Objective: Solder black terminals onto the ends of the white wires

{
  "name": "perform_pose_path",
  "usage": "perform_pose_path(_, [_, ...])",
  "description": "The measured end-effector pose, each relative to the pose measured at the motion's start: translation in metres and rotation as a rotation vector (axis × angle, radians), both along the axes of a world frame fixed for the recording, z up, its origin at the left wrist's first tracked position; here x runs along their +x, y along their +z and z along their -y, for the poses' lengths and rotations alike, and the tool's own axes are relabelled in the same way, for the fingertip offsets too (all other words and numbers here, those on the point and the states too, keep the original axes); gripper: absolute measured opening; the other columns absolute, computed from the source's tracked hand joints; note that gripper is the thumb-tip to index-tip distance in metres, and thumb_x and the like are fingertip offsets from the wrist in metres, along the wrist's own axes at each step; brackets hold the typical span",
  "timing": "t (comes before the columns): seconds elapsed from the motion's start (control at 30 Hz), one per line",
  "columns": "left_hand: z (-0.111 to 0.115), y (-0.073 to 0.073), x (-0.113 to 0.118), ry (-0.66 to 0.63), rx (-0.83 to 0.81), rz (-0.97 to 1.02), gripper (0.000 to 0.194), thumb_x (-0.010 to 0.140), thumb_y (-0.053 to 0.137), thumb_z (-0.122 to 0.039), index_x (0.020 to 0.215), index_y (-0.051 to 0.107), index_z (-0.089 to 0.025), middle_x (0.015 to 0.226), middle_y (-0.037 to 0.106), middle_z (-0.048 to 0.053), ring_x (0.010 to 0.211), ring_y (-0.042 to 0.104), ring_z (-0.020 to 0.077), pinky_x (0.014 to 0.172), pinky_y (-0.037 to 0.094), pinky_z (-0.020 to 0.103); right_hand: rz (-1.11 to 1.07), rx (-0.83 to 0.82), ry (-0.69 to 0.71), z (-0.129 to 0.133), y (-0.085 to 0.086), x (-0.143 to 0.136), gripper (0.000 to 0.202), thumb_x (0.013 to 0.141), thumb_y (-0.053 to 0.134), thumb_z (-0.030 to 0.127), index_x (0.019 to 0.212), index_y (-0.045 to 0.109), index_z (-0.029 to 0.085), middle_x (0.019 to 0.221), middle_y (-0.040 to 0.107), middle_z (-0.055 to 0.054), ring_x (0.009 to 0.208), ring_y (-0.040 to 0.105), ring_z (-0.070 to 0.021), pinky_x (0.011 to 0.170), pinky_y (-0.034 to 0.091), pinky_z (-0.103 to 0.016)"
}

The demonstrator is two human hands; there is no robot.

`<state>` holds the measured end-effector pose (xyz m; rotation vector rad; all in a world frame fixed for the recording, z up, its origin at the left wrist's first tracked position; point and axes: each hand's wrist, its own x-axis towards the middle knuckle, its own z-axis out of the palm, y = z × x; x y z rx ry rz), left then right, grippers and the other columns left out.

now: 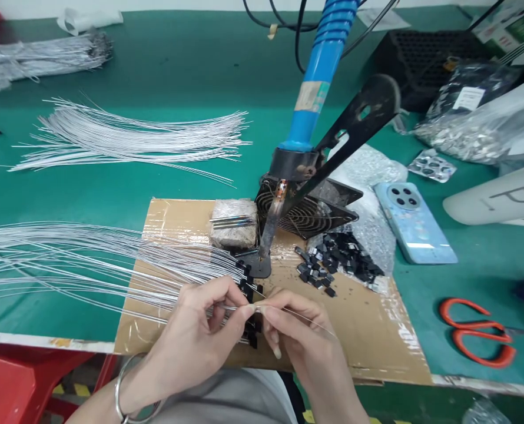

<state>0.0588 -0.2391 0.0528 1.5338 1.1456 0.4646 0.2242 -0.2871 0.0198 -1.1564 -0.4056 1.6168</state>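
My left hand [202, 333] is closed in a pinch on a thin wire, and its fingertips meet those of my right hand [304, 335]. My right hand also pinches the thin wire [310, 321], which trails out to the right over its fingers. Beneath and just behind both hands lies a row of small black plastic pieces [245, 281] at the ends of many white wires [80, 235], which run off to the left. My fingers hide part of this row. A blue-handled soldering iron [321, 65] points down, held in a black metal stand [359, 118].
Under the hands lies a cardboard sheet [359, 330]. Behind are a wrapped block [233, 235], a black fan [315, 215] and a pile of black pieces [350, 253]. A phone [416, 227] and orange-handled scissors [478, 327] lie right; a loose wire bundle [133, 138] lies back left.
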Motion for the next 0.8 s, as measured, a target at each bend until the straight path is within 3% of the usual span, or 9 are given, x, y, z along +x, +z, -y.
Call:
perform_pose_path(0.33, [0.006,-0.003,0.004,0.062,0.077,0.007,0.021,0.098,0.056,-0.027,0.079,0.062,-0.02,0.059,0.047,-0.006,0.052,0.037,0.0097,0.049,0.029,0.024,-0.044,0.046,-0.035,0.003,-0.007,-0.004,0.018,0.079,0.081,0.036,0.077,0.08,0.019,0.058,0.059,0.002,0.046,0.05,-0.005,0.041,0.041,-0.014])
perform_pose_path(0.6, [0.014,-0.008,0.012,0.146,0.202,-0.027,0.019,0.097,0.057,-0.021,0.079,0.06,-0.019,0.06,0.05,-0.006,0.052,0.041,0.0087,0.049,0.031,0.022,-0.055,-0.015,-0.125,-0.001,0.001,-0.01,0.019,0.07,0.086,0.036,0.069,0.08,0.018,0.053,0.058,0.002,0.042,0.049,-0.0053,0.039,0.041,-0.014])
perform_pose_path(0.8, [0.015,-0.013,0.017,0.198,0.145,0.061,0.02,0.098,0.056,-0.023,0.078,0.059,-0.019,0.06,0.051,-0.005,0.052,0.041,0.009,0.049,0.033,0.021,-0.059,-0.014,-0.145,-0.003,0.001,-0.012,0.019,0.07,0.086,0.036,0.07,0.081,0.018,0.054,0.058,0.002,0.043,0.05,-0.0057,0.038,0.042,-0.014])
